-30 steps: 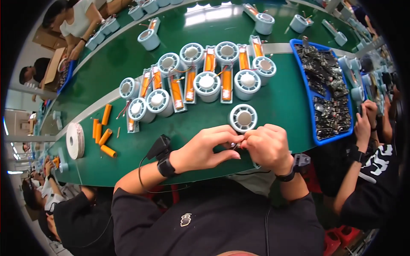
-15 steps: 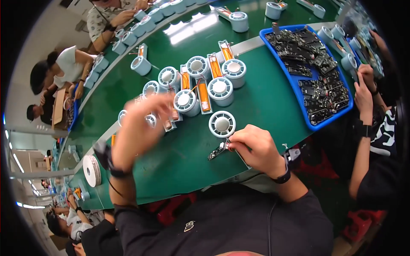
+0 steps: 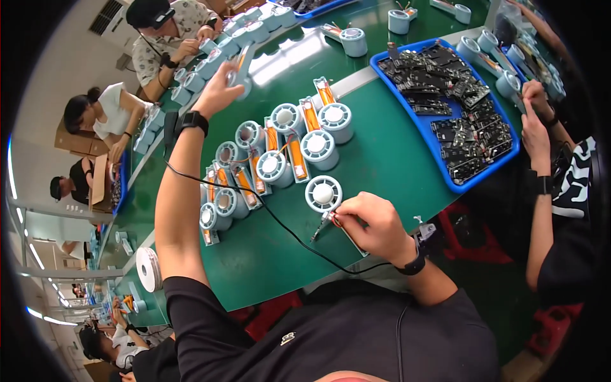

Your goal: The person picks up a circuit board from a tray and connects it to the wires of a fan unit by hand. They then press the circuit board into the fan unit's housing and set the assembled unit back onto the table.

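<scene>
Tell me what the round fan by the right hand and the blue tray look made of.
Fan: likely moulded plastic, pale, matte, with even ribbed slots. Blue tray: probably plastic too, with a smooth uniform rim and slight sheen. Neither is certain from looks alone.

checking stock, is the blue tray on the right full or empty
Full: the blue tray is covered almost rim to rim with dark circuit boards.

Matt green tabletop (image 3: 394,159), glossy blue plastic tray (image 3: 445,172), smooth pale plastic fan housings (image 3: 323,194), blk rubbery cable (image 3: 280,223).
</scene>
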`<control>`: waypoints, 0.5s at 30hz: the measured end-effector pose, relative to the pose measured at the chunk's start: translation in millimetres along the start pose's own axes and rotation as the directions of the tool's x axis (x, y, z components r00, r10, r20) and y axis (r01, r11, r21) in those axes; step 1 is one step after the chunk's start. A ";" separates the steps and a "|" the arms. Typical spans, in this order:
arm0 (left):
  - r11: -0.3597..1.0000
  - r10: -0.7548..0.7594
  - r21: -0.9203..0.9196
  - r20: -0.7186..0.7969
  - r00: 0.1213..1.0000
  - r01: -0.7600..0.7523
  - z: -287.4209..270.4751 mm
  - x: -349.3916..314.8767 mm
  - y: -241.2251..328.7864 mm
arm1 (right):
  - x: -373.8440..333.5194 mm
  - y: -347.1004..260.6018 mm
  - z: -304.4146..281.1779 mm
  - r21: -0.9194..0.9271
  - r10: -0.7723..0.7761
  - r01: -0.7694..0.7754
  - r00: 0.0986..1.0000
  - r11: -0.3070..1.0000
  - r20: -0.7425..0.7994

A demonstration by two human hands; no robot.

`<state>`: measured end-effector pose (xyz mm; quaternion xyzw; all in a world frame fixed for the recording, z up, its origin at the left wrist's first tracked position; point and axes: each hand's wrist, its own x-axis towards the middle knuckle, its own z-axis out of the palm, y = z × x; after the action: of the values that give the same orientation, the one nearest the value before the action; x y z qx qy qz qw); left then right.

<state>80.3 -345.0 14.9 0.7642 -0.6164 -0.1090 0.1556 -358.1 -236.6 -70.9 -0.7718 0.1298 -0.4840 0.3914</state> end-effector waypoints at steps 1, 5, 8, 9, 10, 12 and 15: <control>0.988 0.108 -0.106 -0.013 0.994 -0.109 5.6 6.3 25.0 | 0.7 0.1 -4.6 -0.008 0.019 -0.019 1.000 1.000 0.000; 0.750 0.645 -0.061 -0.153 0.749 -0.658 31.7 19.4 127.1 | 2.6 -5.9 -2.5 -0.002 0.062 -0.062 0.998 0.998 0.007; 0.612 0.787 0.140 -0.003 0.618 -0.779 61.3 34.2 168.5 | 4.0 -6.4 -2.8 0.017 0.079 -0.079 0.997 0.997 0.013; 0.608 0.768 0.129 0.153 0.622 -0.783 68.8 37.4 179.7 | 5.0 -6.4 -3.1 0.018 0.082 -0.082 0.996 0.996 0.018; 0.606 0.772 0.128 0.145 0.619 -0.785 75.3 38.3 188.1 | 5.8 -7.8 -3.0 0.023 0.080 -0.081 0.996 0.996 0.025; 0.660 0.697 0.079 0.306 0.649 -0.747 82.8 37.5 201.8 | 6.4 -10.5 -1.9 0.018 0.074 -0.074 0.997 0.997 0.030; 0.695 0.580 0.111 0.497 0.646 -0.710 79.5 38.0 220.2 | 3.3 -3.3 0.9 0.016 0.047 -0.047 0.999 0.999 0.007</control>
<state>-140.0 -432.5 24.0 0.4611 -0.8771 -0.1152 -0.0698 -356.3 -236.0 -66.6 -0.7669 0.1428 -0.4731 0.4095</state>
